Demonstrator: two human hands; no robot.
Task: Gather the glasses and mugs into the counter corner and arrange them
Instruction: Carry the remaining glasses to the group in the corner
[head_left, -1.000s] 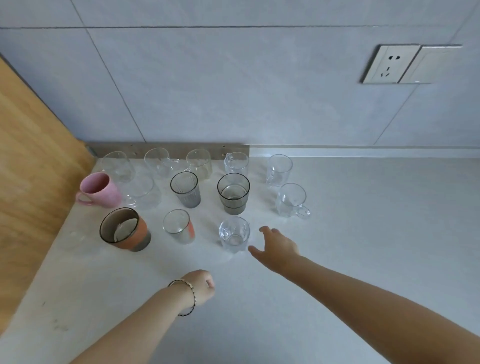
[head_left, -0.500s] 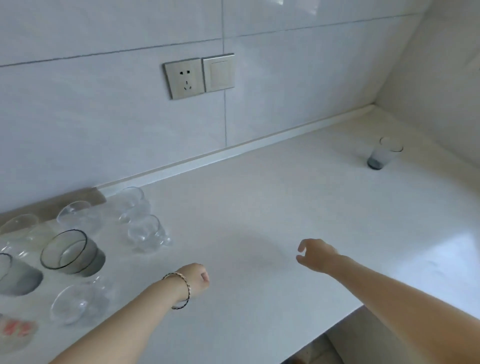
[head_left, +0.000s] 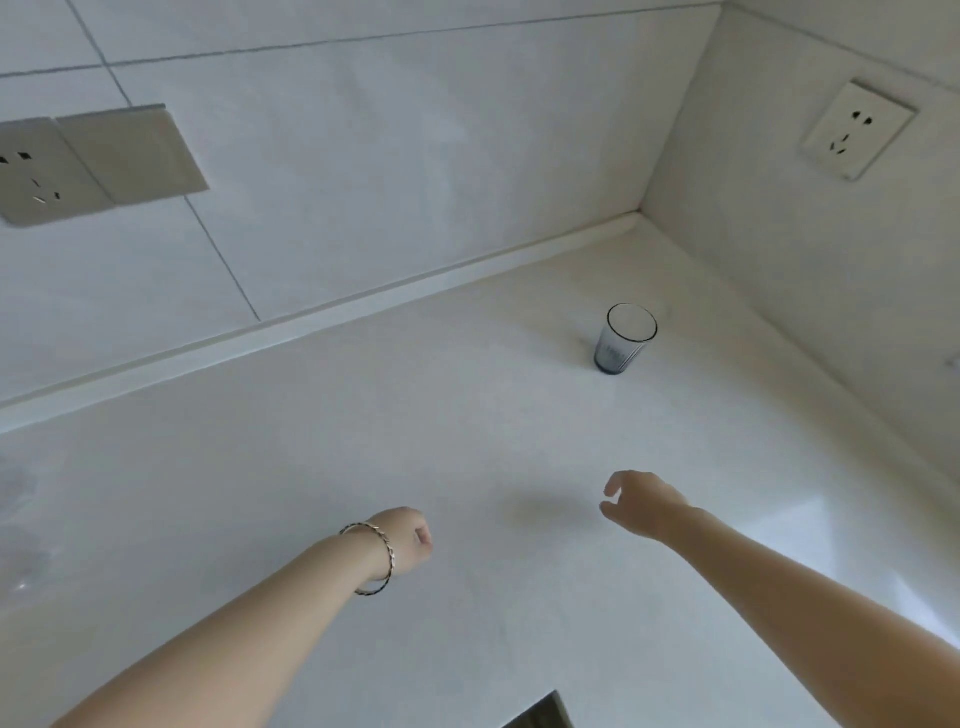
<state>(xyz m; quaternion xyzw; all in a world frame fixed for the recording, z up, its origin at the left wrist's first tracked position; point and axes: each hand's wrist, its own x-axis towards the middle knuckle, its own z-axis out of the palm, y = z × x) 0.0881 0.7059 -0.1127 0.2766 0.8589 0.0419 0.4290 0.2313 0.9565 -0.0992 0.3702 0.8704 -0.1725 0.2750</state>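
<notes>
A single dark-rimmed clear glass (head_left: 623, 340) with a bluish base stands upright on the white counter (head_left: 467, 415), near the corner where two tiled walls meet. My right hand (head_left: 641, 506) hovers over the counter well in front of that glass, fingers loosely curled and apart, holding nothing. My left hand (head_left: 408, 540), with a bracelet at the wrist, is curled into a loose fist above the counter and holds nothing. Faint blurred clear glassware (head_left: 15, 525) shows at the far left edge; the rest of the gathered glasses and mugs are out of view.
A double socket and switch plate (head_left: 88, 163) sits on the back wall at left. Another socket (head_left: 857, 130) is on the right wall. The counter's front edge (head_left: 540, 712) shows as a dark notch at the bottom.
The view has swung right, away from the gathered glasses toward the lone glass by the wall corner. My right hand has moved with it; my left fist stays low at centre.
</notes>
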